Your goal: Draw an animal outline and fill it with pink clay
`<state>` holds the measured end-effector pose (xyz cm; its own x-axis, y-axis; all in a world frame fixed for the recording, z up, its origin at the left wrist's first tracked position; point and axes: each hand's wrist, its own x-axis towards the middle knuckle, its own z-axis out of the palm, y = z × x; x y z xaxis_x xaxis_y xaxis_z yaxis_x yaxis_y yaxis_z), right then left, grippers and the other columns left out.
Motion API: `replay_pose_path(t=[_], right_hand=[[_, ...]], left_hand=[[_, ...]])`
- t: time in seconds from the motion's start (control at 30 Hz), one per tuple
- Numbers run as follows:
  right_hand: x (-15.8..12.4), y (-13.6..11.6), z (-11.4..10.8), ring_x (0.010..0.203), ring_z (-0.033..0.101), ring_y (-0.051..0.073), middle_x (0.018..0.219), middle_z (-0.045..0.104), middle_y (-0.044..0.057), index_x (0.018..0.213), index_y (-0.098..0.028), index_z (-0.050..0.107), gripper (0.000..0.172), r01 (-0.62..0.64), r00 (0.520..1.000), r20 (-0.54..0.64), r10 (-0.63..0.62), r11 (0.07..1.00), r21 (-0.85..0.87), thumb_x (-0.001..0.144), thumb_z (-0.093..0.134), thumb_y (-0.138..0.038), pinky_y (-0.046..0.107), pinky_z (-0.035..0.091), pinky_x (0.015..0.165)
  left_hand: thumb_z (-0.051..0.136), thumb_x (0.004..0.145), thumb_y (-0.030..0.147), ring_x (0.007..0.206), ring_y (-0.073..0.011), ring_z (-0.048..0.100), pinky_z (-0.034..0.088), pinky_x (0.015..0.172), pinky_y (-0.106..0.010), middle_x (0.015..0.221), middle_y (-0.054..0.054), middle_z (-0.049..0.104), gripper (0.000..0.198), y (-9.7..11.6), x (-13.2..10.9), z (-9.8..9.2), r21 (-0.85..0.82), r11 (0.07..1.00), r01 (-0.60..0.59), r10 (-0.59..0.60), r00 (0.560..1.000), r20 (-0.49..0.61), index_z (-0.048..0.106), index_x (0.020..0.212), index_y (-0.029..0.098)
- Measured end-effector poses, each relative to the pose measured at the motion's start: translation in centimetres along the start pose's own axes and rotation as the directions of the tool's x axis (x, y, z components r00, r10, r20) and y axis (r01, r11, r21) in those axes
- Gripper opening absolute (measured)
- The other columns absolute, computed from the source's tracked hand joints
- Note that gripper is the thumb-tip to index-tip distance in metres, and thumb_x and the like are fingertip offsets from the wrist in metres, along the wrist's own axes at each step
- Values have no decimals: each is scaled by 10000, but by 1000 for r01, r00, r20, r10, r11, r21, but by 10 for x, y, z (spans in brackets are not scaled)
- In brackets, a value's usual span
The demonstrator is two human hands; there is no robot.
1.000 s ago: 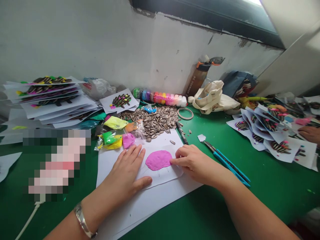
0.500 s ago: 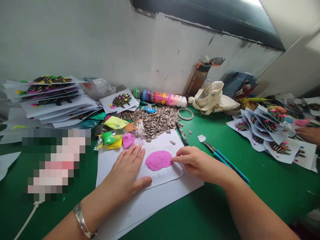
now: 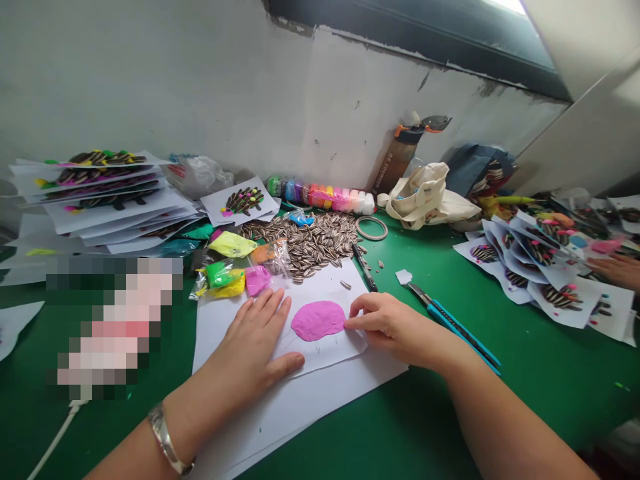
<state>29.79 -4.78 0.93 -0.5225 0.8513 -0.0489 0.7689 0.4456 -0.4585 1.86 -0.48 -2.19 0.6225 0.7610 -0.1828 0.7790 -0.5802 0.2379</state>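
Note:
A flattened oval of pink modelling clay [image 3: 319, 321] lies on a small white sheet of paper [image 3: 327, 360] with thin pencil lines around it. My left hand [image 3: 260, 333] rests flat on that sheet, fingers spread, just left of the clay. At the clay's right edge, my right hand [image 3: 380, 323] has its fingers curled together, with the fingertips touching the rim. Larger white sheets [image 3: 295, 410] lie underneath. Just beyond are bagged pieces of clay, among them a pink one [image 3: 257, 280], a yellow one [image 3: 231, 285] and a green one [image 3: 217, 274].
A heap of sunflower seeds [image 3: 315, 243] lies behind the paper, beside a black pen [image 3: 365, 268] and a tape roll [image 3: 371, 229]. A blue utility knife [image 3: 457, 328] is at the right. Stacks of seed pictures [image 3: 110, 220] flank both sides. Another person's hand [image 3: 617, 270] shows far right.
My right fingers have shifted very slightly at the clay's right edge and look more curled. My left hand stays in place on the paper.

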Motion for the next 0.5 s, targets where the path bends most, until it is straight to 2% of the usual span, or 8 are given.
replay_pose_path(t=[0.17, 0.37, 0.5], right_hand=[[0, -3, -1, 958, 587, 170, 1069, 634, 35, 1027, -305, 734, 389, -2, 1000, 1, 2, 1000, -26, 839, 527, -34, 314, 437, 876], [0, 6, -4, 955, 602, 150, 1094, 641, 36, 1170, -292, 679, 428, -36, 999, -9, 39, 982, 186, 867, 492, -54, 264, 468, 843], [0, 4, -3, 985, 584, 174, 1097, 627, 47, 1108, -296, 715, 397, -2, 1000, -1, 2, 994, 107, 855, 514, -66, 296, 454, 874]], left_hand=[[503, 843, 599, 1448, -334, 140, 191, 1155, -529, 1574, -111, 180, 810, 0, -1, 0, 1, 1000, 3, -3, 1000, 6, 302, 1489, 154], [501, 843, 593, 1451, -335, 125, 177, 1161, -526, 1579, -108, 165, 811, 1, 0, -2, -7, 1000, 16, -16, 999, 30, 294, 1492, 152], [513, 836, 592, 1450, -337, 126, 172, 1163, -524, 1580, -108, 166, 821, 1, 0, -2, -5, 1000, 25, -25, 999, 36, 290, 1494, 154]])
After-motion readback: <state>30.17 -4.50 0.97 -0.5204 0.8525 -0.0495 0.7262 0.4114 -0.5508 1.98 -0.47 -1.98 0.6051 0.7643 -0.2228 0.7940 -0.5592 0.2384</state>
